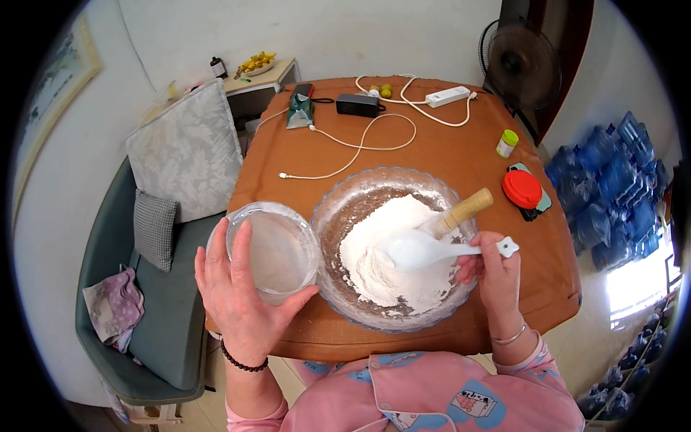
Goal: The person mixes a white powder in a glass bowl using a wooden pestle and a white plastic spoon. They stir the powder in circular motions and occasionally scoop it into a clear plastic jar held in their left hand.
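Note:
My right hand (497, 270) grips the handle of a white spoon (421, 250), whose bowl is over the white flour (371, 237). The flour lies heaped in a large clear glass bowl (327, 212) with a scalloped rim and powder on its walls. A tool with a round wooden handle (466, 210) leans across the far right of that bowl; its lower end is hidden by the spoon and flour. At the left, my left hand (248, 295) spans a smaller clear bowl (277, 252), fingers on one side and thumb on the near edge. Something pale and powdery shows inside it.
On the brown-covered table lie a white cable (367, 147), black box (358, 105), green packet (300, 111), power strip (446, 96), green-lidded jar (507, 143) and red round lid (522, 189). A sofa (173, 309) is left; a fan (518, 65) and blue water bottles (612, 180) stand right.

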Available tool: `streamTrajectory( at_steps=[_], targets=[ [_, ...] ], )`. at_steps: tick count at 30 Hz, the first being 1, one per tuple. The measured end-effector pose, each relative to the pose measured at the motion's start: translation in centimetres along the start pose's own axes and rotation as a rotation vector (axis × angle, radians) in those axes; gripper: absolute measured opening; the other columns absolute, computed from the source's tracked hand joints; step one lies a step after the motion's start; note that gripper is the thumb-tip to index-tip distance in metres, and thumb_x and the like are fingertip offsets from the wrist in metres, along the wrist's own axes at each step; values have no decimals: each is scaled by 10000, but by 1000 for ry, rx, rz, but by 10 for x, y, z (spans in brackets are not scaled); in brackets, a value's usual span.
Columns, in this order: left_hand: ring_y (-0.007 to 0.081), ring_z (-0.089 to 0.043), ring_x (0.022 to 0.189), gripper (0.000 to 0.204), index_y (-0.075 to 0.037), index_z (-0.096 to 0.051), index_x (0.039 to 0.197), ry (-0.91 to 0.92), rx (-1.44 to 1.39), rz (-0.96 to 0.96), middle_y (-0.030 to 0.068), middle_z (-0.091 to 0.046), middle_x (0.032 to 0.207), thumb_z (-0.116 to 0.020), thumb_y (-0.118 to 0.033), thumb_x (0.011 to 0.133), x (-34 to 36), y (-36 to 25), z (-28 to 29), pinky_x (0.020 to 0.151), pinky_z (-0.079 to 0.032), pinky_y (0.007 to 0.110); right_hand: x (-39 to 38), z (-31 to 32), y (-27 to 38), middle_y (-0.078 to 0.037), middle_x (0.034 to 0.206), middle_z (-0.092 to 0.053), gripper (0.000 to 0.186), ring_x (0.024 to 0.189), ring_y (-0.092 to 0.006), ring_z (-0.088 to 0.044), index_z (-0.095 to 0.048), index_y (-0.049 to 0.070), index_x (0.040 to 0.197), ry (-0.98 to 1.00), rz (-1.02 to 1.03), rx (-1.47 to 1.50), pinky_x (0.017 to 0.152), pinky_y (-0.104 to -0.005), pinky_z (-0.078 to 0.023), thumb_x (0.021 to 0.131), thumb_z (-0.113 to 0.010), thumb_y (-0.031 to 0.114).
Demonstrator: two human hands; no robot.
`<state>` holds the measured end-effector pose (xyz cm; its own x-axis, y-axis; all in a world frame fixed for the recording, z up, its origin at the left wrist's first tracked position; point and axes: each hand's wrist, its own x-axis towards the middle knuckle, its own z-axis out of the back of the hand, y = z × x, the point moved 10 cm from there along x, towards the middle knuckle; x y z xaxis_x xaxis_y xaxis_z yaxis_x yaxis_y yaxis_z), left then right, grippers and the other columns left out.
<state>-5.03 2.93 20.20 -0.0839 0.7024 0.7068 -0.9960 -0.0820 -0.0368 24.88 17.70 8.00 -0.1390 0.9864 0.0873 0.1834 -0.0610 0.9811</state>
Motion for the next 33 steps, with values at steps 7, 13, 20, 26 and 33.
streamTrajectory(
  at_steps=[7, 13, 20, 26, 33],
  targets=[
    [366, -485, 1235, 1010, -70, -434, 1380, -20, -22, 7, 208, -496, 1330, -850, -499, 566, -1, 3, -1, 1002, -333, 584, -16, -93, 79, -143, 868, -661, 178, 671, -196, -664, -576, -25, 998, 258, 502, 39, 566, -293, -539, 981, -502, 136],
    [383, -487, 1226, 1076, -50, -408, 1404, -6, 15, -5, 216, -485, 1360, -827, -575, 563, 2, 0, 0, 1034, -335, 558, -70, -161, 100, -75, 870, -615, 262, 726, -242, -643, -631, 120, 1007, 657, 1146, -515, 577, -334, -511, 769, -740, 115],
    [380, -482, 1237, 1066, -46, -409, 1403, 2, 24, 8, 207, -492, 1357, -818, -581, 575, -3, 3, 0, 1034, -331, 562, -32, -64, 88, -96, 782, -647, 102, 666, -253, -651, -632, 48, 911, 291, 760, -564, 577, -328, -516, 819, -664, 17],
    [375, -478, 1247, 1035, -49, -412, 1398, -7, 32, -15, 209, -495, 1348, -791, -602, 609, -1, -1, -4, 1027, -330, 566, -35, -60, 58, -107, 799, -660, 104, 678, -280, -652, -630, 38, 904, 363, 715, -744, 598, -339, -527, 818, -668, -5],
    [375, -472, 1257, 996, -49, -415, 1390, -2, 38, -15, 206, -513, 1309, -750, -629, 653, 1, -2, 0, 998, -335, 591, -27, -85, 43, -112, 803, -666, 96, 692, -258, -671, -635, 33, 932, 399, 726, -694, 596, -328, -532, 842, -666, 15]
  ],
)
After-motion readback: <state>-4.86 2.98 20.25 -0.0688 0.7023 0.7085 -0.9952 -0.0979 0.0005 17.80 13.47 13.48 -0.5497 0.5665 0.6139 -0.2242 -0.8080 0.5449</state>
